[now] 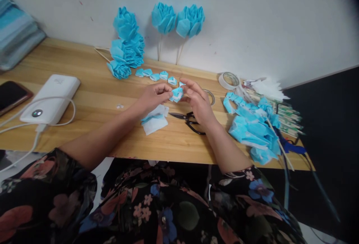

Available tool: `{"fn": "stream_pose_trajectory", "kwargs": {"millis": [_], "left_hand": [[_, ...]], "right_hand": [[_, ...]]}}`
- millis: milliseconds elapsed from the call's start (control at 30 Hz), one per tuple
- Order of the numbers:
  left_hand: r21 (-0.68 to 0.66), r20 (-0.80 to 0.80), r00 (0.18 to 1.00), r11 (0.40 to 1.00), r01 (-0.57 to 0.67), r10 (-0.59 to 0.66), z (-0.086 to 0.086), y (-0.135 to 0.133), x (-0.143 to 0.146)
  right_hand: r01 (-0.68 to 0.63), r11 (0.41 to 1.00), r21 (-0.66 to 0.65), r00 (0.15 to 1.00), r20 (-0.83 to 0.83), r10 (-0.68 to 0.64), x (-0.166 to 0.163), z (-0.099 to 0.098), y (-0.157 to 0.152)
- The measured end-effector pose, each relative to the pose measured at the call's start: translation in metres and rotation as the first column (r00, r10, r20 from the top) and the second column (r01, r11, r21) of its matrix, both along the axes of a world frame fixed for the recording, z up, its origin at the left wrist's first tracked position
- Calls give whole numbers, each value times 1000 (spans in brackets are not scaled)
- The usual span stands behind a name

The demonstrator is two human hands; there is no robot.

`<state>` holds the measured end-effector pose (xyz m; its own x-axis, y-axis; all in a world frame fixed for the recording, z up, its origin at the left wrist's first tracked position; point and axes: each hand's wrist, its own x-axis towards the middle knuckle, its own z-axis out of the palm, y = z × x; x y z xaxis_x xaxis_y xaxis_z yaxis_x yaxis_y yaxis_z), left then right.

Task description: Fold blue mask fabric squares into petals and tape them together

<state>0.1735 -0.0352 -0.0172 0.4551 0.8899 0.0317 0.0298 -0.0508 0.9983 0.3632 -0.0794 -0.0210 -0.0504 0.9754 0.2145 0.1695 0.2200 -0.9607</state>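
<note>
Between my two hands is a small folded blue-and-white paper petal (177,94). My left hand (154,96) pinches its left edge with thumb and finger. My right hand (199,101) grips it from the right, fingers curled around that side. Just beyond them a row of similar folded petals (155,76) lies on the table. Below my left hand are loose blue and white sheets (155,120). Black-handled scissors (182,116) lie under my right hand, which partly hides their handles.
Finished blue paper flowers (123,45) are heaped at the back left; two stemmed flowers (163,18) lean on the wall. To the right are a tape roll (229,81) and a pile of blue paper pieces (249,128). A white power bank (53,100) with a cable sits left.
</note>
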Motion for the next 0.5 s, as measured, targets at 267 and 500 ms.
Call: {"fn": "stream_pose_trajectory", "kwargs": {"millis": [267, 500], "left_hand": [[-49, 55, 997, 997, -53, 56, 4, -1, 2], [-47, 39, 999, 998, -29, 30, 4, -2, 2]], "right_hand": [[-57, 998, -41, 997, -51, 55, -2, 0, -1], [-36, 999, -36, 999, 27, 37, -2, -3, 1]]}}
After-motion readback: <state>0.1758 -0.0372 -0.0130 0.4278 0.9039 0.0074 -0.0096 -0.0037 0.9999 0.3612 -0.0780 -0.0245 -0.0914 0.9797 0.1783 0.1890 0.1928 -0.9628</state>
